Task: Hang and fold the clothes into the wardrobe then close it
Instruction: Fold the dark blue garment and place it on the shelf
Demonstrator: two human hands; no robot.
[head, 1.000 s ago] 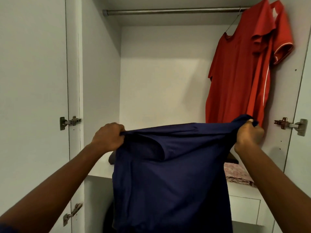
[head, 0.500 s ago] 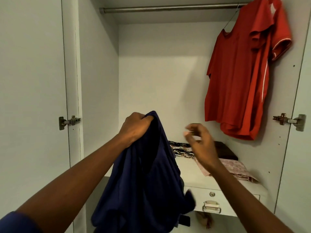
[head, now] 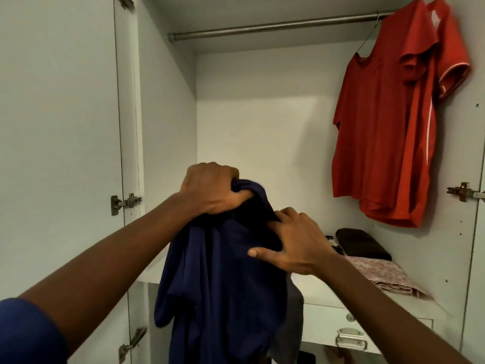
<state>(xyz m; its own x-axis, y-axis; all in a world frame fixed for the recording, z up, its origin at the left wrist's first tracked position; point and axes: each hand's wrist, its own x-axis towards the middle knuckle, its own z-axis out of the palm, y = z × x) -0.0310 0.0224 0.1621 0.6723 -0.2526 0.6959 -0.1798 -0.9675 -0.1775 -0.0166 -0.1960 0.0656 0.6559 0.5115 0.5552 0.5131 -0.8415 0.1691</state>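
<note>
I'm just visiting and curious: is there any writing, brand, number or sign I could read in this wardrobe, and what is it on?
No readable text anywhere in this view.
White tag in the collar of the red shirt with white trim: too small and blurred to read.
Navy shirt and drawer: no print, label or number shows.

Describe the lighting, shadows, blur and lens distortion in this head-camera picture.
Head view: soft, dim light; the red shirts shadow the right wall; the back panel's top is shaded; the wide lens slants the rail and door edges; the navy shirt smears slightly beside the left hand.
</note>
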